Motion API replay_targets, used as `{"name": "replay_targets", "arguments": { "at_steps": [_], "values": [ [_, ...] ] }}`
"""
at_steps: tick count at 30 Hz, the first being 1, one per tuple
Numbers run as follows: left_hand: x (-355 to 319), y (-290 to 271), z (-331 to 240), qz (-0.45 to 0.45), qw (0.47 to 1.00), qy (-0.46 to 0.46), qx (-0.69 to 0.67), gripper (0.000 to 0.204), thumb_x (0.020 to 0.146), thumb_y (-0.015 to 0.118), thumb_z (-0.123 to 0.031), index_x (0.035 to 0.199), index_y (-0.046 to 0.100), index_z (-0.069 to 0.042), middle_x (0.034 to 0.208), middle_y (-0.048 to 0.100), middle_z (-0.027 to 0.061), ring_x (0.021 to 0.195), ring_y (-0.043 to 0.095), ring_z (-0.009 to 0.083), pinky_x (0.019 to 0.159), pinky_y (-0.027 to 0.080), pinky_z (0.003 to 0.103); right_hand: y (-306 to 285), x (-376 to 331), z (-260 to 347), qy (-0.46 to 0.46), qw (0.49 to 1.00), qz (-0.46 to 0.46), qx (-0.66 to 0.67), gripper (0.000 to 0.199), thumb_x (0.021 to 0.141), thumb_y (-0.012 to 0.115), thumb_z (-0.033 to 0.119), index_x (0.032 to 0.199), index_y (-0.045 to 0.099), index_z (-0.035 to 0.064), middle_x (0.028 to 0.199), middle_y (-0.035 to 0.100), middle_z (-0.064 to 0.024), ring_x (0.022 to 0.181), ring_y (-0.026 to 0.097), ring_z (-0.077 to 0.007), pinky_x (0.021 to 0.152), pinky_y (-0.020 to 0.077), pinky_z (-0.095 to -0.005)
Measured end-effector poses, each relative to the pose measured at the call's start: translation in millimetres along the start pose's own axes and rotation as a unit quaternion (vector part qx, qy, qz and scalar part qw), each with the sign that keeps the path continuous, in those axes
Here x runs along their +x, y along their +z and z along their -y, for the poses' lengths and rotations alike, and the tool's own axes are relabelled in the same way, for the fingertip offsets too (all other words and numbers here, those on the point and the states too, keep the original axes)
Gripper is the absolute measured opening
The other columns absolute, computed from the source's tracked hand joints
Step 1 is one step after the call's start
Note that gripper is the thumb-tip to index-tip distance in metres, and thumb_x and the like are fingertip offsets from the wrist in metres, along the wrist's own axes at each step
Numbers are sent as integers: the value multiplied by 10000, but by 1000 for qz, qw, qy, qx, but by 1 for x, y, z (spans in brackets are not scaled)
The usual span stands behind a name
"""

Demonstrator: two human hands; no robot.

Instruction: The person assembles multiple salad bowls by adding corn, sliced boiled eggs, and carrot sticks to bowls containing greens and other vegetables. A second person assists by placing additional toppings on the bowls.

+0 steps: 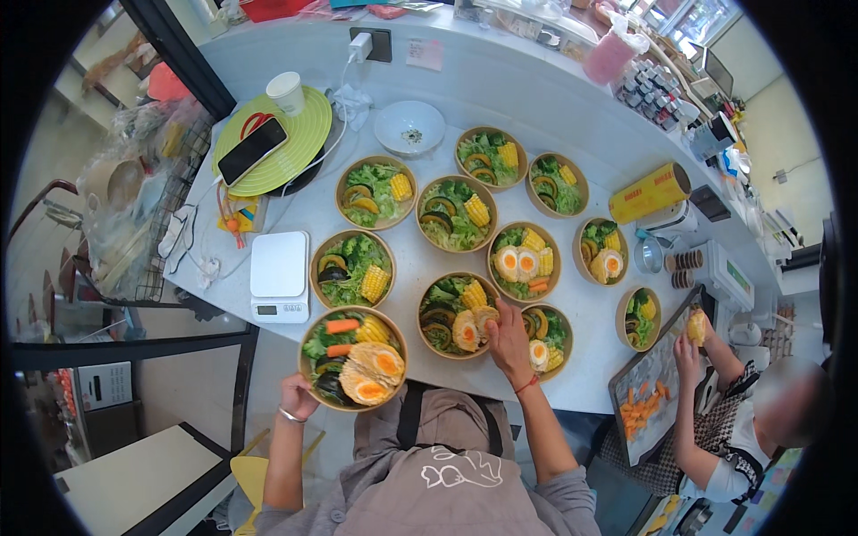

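My left hand (296,394) grips the rim of a brown salad bowl (354,358) at the counter's near edge; it holds greens, corn, carrot, squash and two breaded egg halves. My right hand (508,337) reaches over a second bowl (457,314), its fingertips on a breaded egg half (485,315) set beside another half. Several more bowls of greens, corn and squash (375,191) are spread across the white counter (295,214); some also carry egg halves.
A white kitchen scale (279,276) sits left of the bowls. A green plate with a phone (268,143) and a paper cup lies at the back left, a white dish (409,128) behind. At right another person's hand (688,350) hovers over a tray of carrot pieces (652,384).
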State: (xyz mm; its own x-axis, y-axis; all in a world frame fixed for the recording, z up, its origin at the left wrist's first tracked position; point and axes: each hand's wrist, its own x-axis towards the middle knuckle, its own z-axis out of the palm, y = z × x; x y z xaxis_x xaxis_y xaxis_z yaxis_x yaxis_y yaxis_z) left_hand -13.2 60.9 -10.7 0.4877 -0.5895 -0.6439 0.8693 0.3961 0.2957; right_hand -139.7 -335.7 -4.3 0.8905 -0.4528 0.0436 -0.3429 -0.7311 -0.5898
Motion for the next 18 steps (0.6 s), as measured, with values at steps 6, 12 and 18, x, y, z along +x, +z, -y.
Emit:
{"name": "replay_targets", "arguments": {
  "at_steps": [6,12,18],
  "values": [
    [51,-16,28,-9,995,-62,84,626,600,426,-23,1225,409,-22,1090,553,124,963,568,244,790,499,366,-7,-4,-2,23,999,18,-22,406,867,473,229,1212,396,30,1066,467,-184,911,514,-361,734,449,-402],
    [69,13,29,-44,985,-72,149,697,593,407,0,1282,359,-93,1134,523,100,946,570,223,733,522,374,-16,-13,-10,62,997,14,-47,404,869,474,243,1209,400,39,1063,469,-185,894,524,-368,716,453,-413],
    [89,33,45,-25,990,-46,132,731,589,392,12,1305,343,-126,1153,508,99,975,554,232,787,509,353,-33,-28,-39,44,997,-35,-51,395,892,438,254,1206,400,18,1045,451,-188,849,532,-332,727,449,-390]
  ]
}}
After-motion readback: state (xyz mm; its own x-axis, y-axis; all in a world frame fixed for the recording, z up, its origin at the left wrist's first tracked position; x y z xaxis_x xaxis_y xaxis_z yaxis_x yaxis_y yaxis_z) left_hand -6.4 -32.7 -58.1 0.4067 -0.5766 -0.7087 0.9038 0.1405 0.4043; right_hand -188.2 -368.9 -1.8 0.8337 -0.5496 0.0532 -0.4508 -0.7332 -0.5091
